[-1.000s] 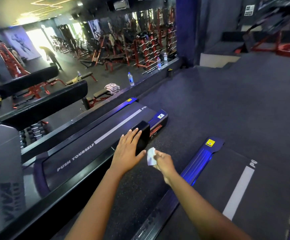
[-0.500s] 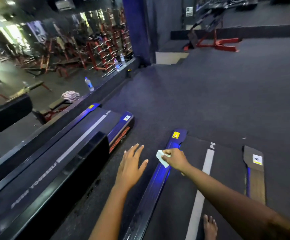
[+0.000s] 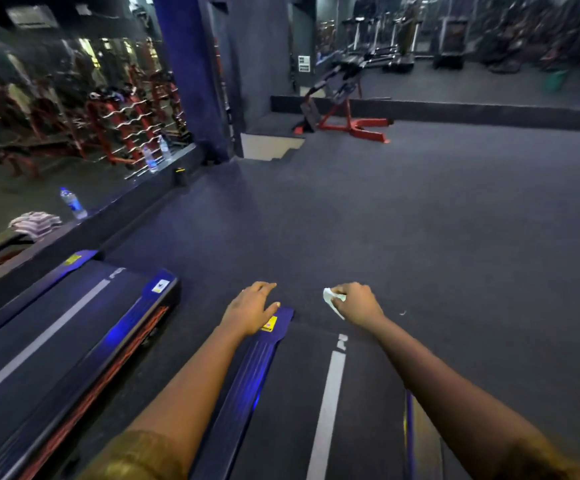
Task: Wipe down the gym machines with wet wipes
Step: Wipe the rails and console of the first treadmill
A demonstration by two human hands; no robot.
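Wet wipe in right hand, yellow sticker by left hand.

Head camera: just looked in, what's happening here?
A person reaches over a treadmill belt. The right hand pinches a white wipe above the belt's far end. The left hand is open at the tip of the blue side rail; whether it touches is unclear. A second treadmill sits to the left.
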